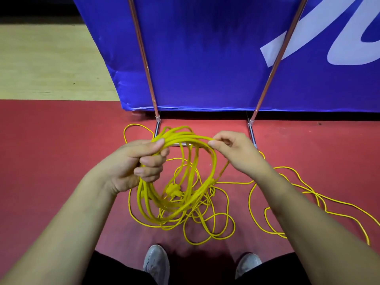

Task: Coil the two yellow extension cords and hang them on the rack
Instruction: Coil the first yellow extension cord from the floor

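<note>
OK, I see the yellow cord coil [144,194] hanging mid-frame, L hand [141,161] fisted round its left side, R hand [232,153] pinching a top strand. Loose cord [284,167] sprawls on red floor [61,161] near and right; blue banner [205,58] far.

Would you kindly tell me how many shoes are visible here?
2: the left shoe at bottom centre, the right shoe further right; only their toes show.
</note>
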### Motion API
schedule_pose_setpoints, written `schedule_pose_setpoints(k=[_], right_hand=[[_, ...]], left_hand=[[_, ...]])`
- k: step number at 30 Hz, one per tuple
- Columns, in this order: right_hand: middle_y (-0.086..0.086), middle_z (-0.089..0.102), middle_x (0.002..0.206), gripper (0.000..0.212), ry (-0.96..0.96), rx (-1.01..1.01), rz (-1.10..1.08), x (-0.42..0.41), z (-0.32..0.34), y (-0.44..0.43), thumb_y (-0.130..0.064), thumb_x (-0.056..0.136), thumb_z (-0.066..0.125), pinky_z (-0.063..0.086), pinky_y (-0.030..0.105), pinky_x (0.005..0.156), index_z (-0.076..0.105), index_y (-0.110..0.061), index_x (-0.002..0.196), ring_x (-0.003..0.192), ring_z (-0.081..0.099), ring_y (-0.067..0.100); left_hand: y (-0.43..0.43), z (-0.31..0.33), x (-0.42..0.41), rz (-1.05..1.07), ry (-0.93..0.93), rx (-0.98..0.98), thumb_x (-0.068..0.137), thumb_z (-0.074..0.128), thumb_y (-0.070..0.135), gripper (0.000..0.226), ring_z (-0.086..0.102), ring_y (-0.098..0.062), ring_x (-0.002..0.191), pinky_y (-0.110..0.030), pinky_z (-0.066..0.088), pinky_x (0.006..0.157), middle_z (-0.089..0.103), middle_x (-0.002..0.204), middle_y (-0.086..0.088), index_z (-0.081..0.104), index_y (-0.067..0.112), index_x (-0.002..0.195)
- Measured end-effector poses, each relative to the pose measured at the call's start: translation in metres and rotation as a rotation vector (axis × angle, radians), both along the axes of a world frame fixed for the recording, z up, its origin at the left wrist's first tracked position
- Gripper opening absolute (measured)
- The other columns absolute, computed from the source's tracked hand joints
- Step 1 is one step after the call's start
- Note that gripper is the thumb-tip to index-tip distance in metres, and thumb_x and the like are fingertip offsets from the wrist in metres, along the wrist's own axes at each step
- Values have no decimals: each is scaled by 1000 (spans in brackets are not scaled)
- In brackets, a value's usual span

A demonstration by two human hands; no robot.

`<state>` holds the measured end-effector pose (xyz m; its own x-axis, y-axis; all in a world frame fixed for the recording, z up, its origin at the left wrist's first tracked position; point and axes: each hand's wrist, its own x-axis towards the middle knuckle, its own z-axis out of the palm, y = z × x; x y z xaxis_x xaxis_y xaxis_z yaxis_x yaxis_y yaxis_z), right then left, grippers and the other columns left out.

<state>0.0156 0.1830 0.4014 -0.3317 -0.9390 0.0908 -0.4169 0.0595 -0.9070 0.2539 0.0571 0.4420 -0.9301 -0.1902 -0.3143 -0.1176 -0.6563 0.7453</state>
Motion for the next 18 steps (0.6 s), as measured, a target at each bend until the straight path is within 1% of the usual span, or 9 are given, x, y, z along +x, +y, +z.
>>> schedule_pose_setpoints(k=[3, 5, 7, 9, 10, 12, 13, 15, 18], right_hand=[[12, 54, 63, 19, 93, 81, 2, -10, -23, 2, -21, 91, 65, 37, 31, 58, 60, -13, 75, 59, 44, 8], [11, 53, 64, 21, 122, 181, 18, -15, -41, 6, -18, 92, 63, 36, 33, 61, 55, -14, 74, 61, 42, 7], [0, 45, 65, 23, 58, 306, 84, -17, -58, 14, -17, 94, 60, 33, 31, 63, 51, -18, 73, 62, 38, 5], [3, 55, 71, 21, -41, 377, 117, -15, -70, 21, -19, 97, 56, 36, 32, 68, 53, -21, 76, 70, 48, 9], [7, 61, 74, 19, -95, 369, 105, -13, -71, 22, -17, 98, 54, 40, 32, 72, 55, -18, 79, 73, 54, 13], [7, 58, 63, 17, -219, 270, 20, -7, -57, 17, -11, 98, 53, 45, 35, 70, 56, -10, 81, 60, 58, 17], [3, 50, 56, 16, -265, 199, -41, -5, -43, 13, -10, 97, 54, 44, 34, 63, 57, -10, 81, 51, 51, 16], [-4, 33, 51, 15, -347, 40, -143, 0, -4, 9, -12, 96, 56, 29, 30, 51, 62, -12, 83, 45, 31, 14], [-6, 22, 55, 15, -444, -206, -219, 3, 60, 11, -18, 96, 56, 13, 32, 50, 69, -14, 89, 52, 15, 15]], left_hand=[[3, 11, -5, 92, 18, -13, 77, 75, 32, 27, 30, 2, 30, -17, 20, 35, 34, 45, 12, 55, 13, 73], [2, 18, -5, 134, 32, -3, 78, 73, 33, 27, 29, 3, 29, -16, 22, 34, 33, 44, 13, 55, 13, 73], [-1, 24, -2, 174, 54, 20, 78, 72, 33, 27, 24, 3, 29, -15, 23, 33, 33, 42, 13, 54, 13, 72], [-4, 29, 1, 219, 57, 15, 80, 69, 32, 25, 22, 1, 29, -16, 21, 34, 33, 41, 12, 53, 14, 73], [-5, 30, 2, 255, 38, -10, 82, 65, 31, 24, 24, 2, 29, -16, 21, 34, 32, 42, 12, 52, 14, 73], [-9, 29, 5, 351, -12, -74, 88, 55, 30, 22, 26, 1, 29, -17, 18, 36, 30, 42, 13, 49, 14, 74], [-11, 28, 7, 396, -29, -98, 90, 51, 29, 22, 26, 0, 29, -17, 17, 37, 29, 42, 13, 48, 15, 74], [-16, 25, 13, 471, -48, -140, 93, 47, 29, 23, 27, -2, 31, -18, 18, 38, 29, 44, 12, 48, 15, 75], [-19, 19, 15, 547, -106, -219, 92, 50, 31, 22, 31, -5, 33, -18, 25, 38, 33, 46, 10, 47, 16, 76]])
